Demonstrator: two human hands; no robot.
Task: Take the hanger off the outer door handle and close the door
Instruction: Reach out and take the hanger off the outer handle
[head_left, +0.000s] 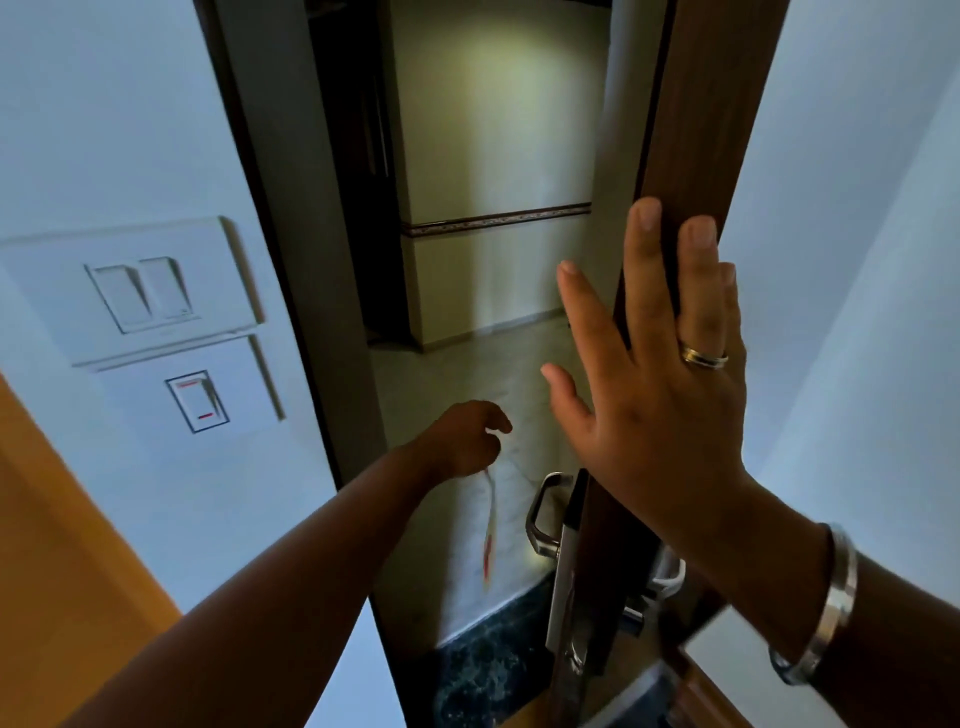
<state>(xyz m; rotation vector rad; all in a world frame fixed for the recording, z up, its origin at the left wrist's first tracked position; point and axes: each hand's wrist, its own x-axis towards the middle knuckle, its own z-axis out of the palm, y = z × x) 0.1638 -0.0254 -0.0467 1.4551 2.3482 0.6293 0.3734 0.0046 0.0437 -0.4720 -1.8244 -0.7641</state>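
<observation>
The dark wooden door (711, 130) stands ajar, seen almost edge-on. My right hand (654, 364) lies flat against its edge with fingers spread and holds nothing. My left hand (465, 441) reaches out through the gap, fingers pinched on the top of a thin pale door hanger (489, 535) with red marks, which dangles blurred below it. The hanger hangs left of the metal outer door handle (543, 514) and apart from it. The inner handle (667, 571) shows just below my right wrist.
The dark door frame (291, 291) runs down the left of the opening. White switch plates (150, 296) sit on the wall at left. A dim hallway floor (467, 374) and a dark mat (488, 670) lie beyond the threshold. An orange surface (62, 571) fills the lower left.
</observation>
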